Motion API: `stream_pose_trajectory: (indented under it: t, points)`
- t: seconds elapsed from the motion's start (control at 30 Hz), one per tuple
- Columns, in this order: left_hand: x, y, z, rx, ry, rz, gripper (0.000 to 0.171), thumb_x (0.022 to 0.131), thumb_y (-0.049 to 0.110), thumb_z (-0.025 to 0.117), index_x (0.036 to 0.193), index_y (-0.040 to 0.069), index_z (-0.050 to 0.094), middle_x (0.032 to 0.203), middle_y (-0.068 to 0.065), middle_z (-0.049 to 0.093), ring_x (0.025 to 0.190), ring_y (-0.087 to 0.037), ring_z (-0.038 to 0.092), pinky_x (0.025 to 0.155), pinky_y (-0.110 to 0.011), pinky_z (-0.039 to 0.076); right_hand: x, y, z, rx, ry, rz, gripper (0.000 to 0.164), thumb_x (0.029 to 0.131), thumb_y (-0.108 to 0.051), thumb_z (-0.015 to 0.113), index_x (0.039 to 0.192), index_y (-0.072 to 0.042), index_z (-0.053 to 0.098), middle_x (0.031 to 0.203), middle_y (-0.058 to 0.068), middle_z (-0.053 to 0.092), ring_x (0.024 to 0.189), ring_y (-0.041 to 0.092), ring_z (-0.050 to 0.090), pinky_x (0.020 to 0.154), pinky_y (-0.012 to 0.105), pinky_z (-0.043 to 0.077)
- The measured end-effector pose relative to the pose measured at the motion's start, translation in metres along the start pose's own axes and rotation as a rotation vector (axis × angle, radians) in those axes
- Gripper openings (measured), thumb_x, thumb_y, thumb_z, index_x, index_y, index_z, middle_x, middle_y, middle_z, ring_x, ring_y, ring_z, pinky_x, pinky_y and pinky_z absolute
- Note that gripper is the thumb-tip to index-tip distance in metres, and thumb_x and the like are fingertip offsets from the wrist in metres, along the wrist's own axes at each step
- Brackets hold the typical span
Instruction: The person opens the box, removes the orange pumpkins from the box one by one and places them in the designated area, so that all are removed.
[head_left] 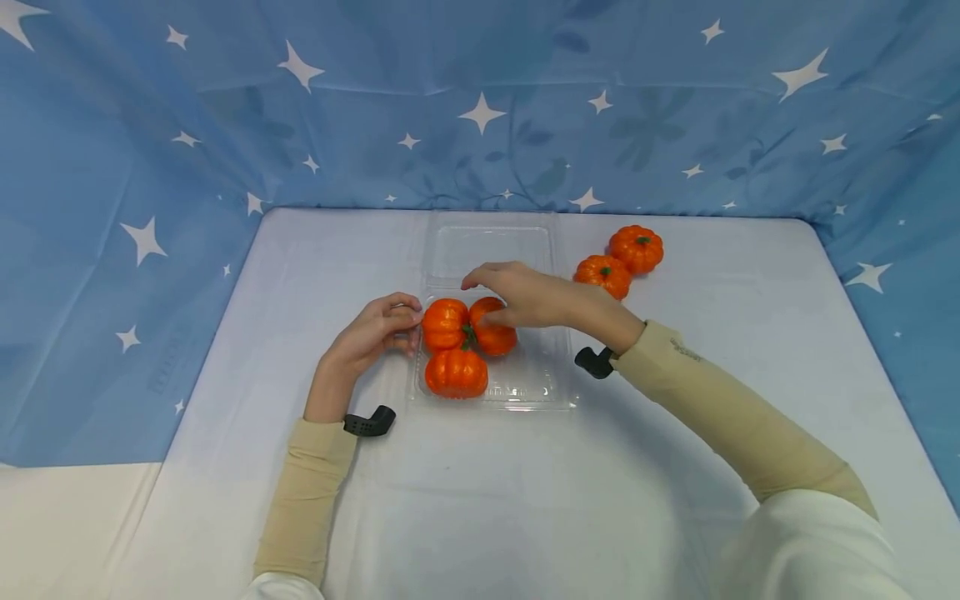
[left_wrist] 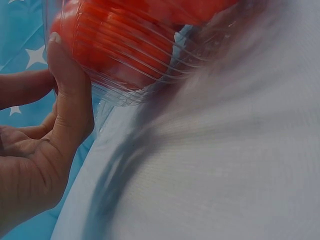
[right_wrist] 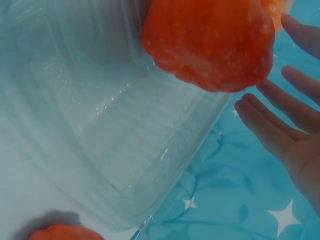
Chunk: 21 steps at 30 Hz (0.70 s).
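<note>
A clear plastic clamshell container lies opened on the table, its lid folded out toward the back. Three small orange pumpkins sit in the left part of its base: one at upper left, one in front, one toward the middle. My left hand holds the container's left wall; the thumb lies against the ribbed plastic. My right hand hovers over the middle pumpkin, its fingers spread, fingertips right by the pumpkin's side in the right wrist view.
Two more orange pumpkins, one nearer and one farther, stand on the white tablecloth right of the lid. A blue curtain with white stars hangs behind the table's back edge. Black devices are strapped at both wrists.
</note>
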<state>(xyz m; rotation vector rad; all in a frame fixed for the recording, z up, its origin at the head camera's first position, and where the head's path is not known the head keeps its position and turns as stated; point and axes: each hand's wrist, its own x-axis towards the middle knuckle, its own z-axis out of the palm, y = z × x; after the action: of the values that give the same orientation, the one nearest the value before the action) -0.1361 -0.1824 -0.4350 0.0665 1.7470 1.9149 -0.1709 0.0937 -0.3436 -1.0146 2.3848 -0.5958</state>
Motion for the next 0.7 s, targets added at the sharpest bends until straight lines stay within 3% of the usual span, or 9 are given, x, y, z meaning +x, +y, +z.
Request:
stream_pose_trajectory:
  t: [0.47, 0.7]
  points:
    - [0.000, 0.000, -0.001, 0.012, -0.016, 0.012, 0.015, 0.105, 0.008, 0.052, 0.117, -0.001, 0.047, 0.076, -0.007, 0.058, 0.064, -0.017, 0.057, 0.058, -0.026, 0.056, -0.004, -0.002, 0.004, -0.030, -0.117, 0.006, 0.051, 0.096, -0.013, 0.072, 0.144, -0.009, 0.057, 0.145, 0.010, 0.060, 0.134, 0.029, 0.054, 0.115, 0.048, 0.045]
    - [0.000, -0.001, -0.001, 0.019, -0.010, 0.014, 0.016, 0.105, 0.007, 0.051, 0.118, -0.002, 0.046, 0.076, -0.007, 0.058, 0.064, -0.017, 0.057, 0.057, -0.026, 0.056, -0.009, 0.000, 0.006, -0.024, -0.159, 0.011, 0.053, 0.096, -0.015, 0.072, 0.145, -0.005, 0.056, 0.143, 0.010, 0.062, 0.128, 0.027, 0.058, 0.112, 0.046, 0.048]
